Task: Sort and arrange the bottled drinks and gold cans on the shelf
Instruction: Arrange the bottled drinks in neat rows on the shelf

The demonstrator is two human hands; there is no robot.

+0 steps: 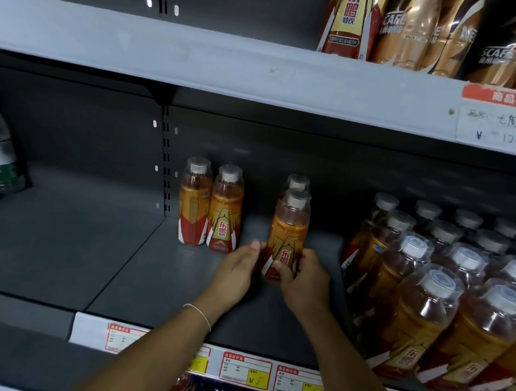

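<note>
Along the front lip hang the price tags (246, 370), and above them both forearms reach in over the shelf (138, 266). The left hand (237, 270) has its fingers nearly straight, tips against the lower left side of the front bottle (288, 238). The right hand (304, 280) is curled round the same bottle's base from the right, thumb across the label. The bottle thus stands between the hands, upright, cap up, label outward, its foot seemingly on the shelf. Directly behind it, in line and close, stands a second bottle (297, 183), of which only cap and shoulder show. To the left and somewhat farther back, by the rear wall, is a pair of bottles (210, 210), with bare shelf between it and the held one. A packed block of bottles (429, 288) fills the right side. If the held bottle is to join the pair, I judge its path runs left and back: the right hand carries, while the left, nearer that side, steadies. Tall and narrow, it may tip if pushed low.
</note>
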